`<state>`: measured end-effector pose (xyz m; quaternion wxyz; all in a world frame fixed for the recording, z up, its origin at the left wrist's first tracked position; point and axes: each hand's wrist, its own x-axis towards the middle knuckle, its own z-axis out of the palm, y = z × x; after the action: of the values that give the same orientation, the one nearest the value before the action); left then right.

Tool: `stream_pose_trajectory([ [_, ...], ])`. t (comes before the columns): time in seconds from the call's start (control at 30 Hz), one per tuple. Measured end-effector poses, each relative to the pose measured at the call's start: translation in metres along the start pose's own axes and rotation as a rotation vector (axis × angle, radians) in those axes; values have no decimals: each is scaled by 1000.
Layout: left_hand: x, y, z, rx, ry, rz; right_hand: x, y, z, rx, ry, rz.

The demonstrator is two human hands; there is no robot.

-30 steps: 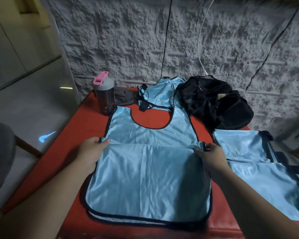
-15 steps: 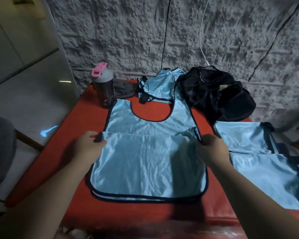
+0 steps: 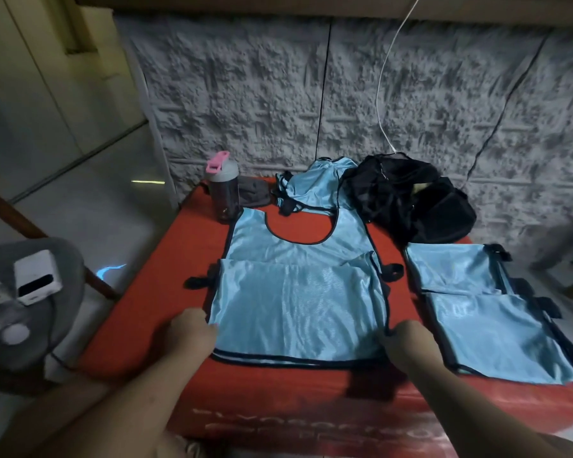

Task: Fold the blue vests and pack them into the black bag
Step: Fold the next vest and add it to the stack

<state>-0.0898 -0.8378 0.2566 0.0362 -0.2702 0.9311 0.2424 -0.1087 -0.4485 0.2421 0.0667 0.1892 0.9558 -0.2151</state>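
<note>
Head view: three blue vests are counted on the red tabletop point(image 3: 153, 285), the middle vest point(image 3: 298, 299) gripped at its side edges by the left hand point(image 3: 192, 332) and right hand point(image 3: 407, 342), a folded vest point(image 3: 483, 312) at the right edge, a crumpled vest point(image 3: 315, 186) between a bottle point(image 3: 224, 190) and the black bag point(image 3: 407, 196).

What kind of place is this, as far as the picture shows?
Probably an indoor room, perhaps at home or a sports space: a rough grey textured wall, a glossy tiled floor, and a red padded mat serving as the work surface for light blue sports vests.
</note>
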Motion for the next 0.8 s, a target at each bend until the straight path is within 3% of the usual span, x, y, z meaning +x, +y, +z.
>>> stream_pose_trajectory([
  [0.17,-8,5,-14,-58,100,7,0,-4,-9,63,22,-25],
  [0.4,-10,-3,-15,-551,-106,-274,1,-7,-19,137,68,-26],
  [0.6,-12,0,-7,-436,-189,-257,2,-6,-18,194,0,27],
  [0.8,-8,0,-2,-150,-120,-152,-4,-10,-2,97,-27,-2],
])
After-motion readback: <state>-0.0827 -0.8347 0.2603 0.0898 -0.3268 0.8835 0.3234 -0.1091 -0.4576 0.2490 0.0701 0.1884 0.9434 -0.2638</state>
